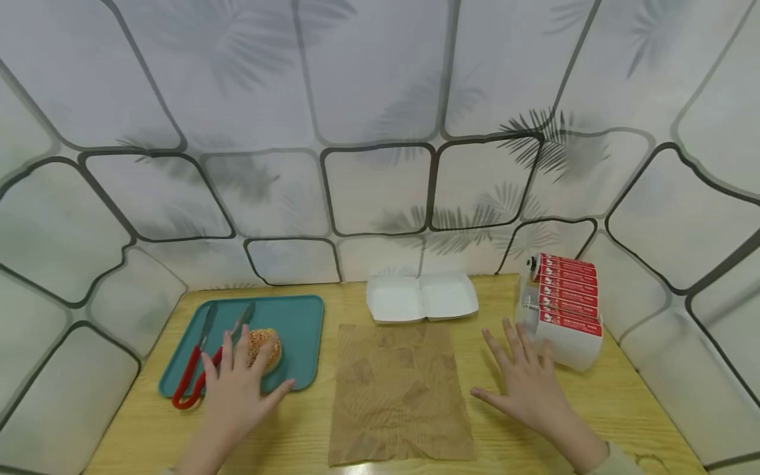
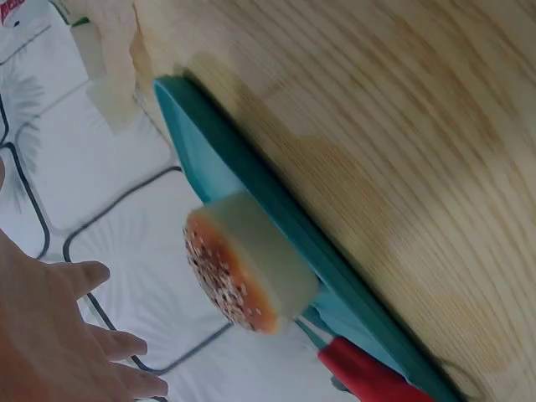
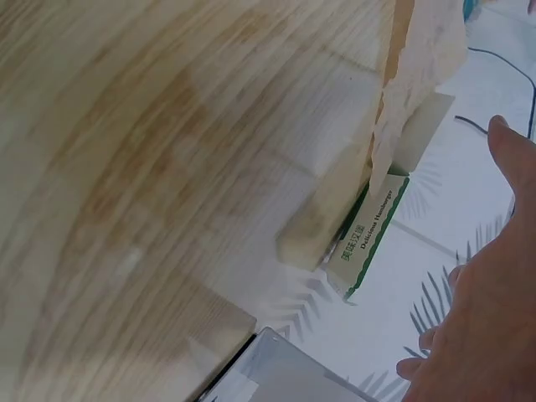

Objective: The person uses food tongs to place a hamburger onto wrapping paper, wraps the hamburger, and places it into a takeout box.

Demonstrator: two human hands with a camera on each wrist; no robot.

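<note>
My left hand (image 1: 234, 396) is held over the front of a teal tray (image 1: 303, 323), fingers spread and straight, holding nothing. Just beyond its fingertips sits a seed-topped bun (image 1: 270, 349), whose pale side (image 2: 268, 251) shows in the left wrist view. Beside the bun, tongs with a red U-shaped handle (image 1: 187, 373) lie across the tray, partly hidden by the hand. Spread as well, my right hand (image 1: 525, 389) hovers over the table at the right with nothing in it. Close to its fingertips stands a clear holder (image 1: 528, 297) with several red-and-white packets (image 1: 567, 290).
A brown paper sheet (image 1: 398, 396) lies flat between the hands. Behind it stands an opened white box (image 1: 448, 297); its printed side (image 3: 368, 234) reads "Delicious Hamburger". A patterned wall covering (image 1: 380, 191) rises along the wooden table's (image 1: 297, 435) back and sides.
</note>
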